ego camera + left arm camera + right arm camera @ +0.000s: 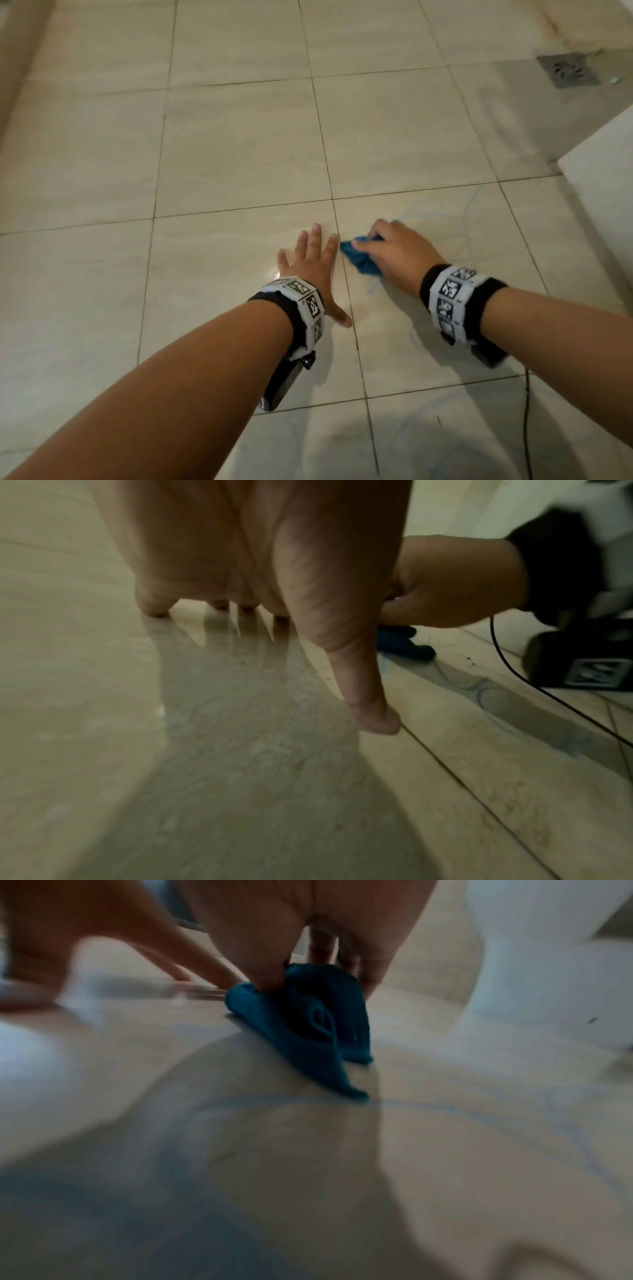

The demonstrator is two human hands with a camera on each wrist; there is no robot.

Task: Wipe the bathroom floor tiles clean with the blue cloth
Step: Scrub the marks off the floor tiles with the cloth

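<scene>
The beige floor tiles (239, 144) carry thin blue scribble lines (469, 219) on the tile in front of my right arm. My right hand (390, 250) grips a bunched blue cloth (359, 258) and holds it down on that tile, close to the grout line. In the right wrist view the blue cloth (308, 1026) sits pinched between thumb and fingers, its tail trailing on the floor over a blue line (445, 1107). My left hand (315, 260) lies flat on the neighbouring tile, fingers spread and straight, just left of the cloth. The left wrist view shows its fingertips (154, 610) on the glossy tile.
A metal floor drain (568, 70) sits at the far right, with brown staining beyond it. A white fixture (603, 178) stands at the right edge. A thin black cable (527, 411) trails over the floor near my right arm. A wall base (17, 61) runs along the left.
</scene>
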